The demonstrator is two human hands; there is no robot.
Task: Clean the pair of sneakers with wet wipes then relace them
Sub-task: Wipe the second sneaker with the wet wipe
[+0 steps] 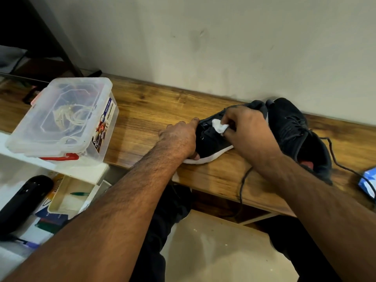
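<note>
Two black sneakers lie on a wooden bench top (154,110). The nearer sneaker (211,139) has a white sole and empty eyelets, and lies between my hands. My left hand (180,137) grips its toe end and holds it down. My right hand (247,129) pinches a crumpled white wet wipe (219,125) against the sneaker's upper. The second sneaker (295,131) lies behind my right wrist against the wall, still laced. A loose black lace (243,184) hangs over the bench's front edge.
A clear plastic storage box (63,119) with red clips stands at the bench's left end. A blue wipes pack (368,183) lies at the right edge, with a lace across it. Left and lower sit a white shelf, a black object (22,202) and a tray with a green pen.
</note>
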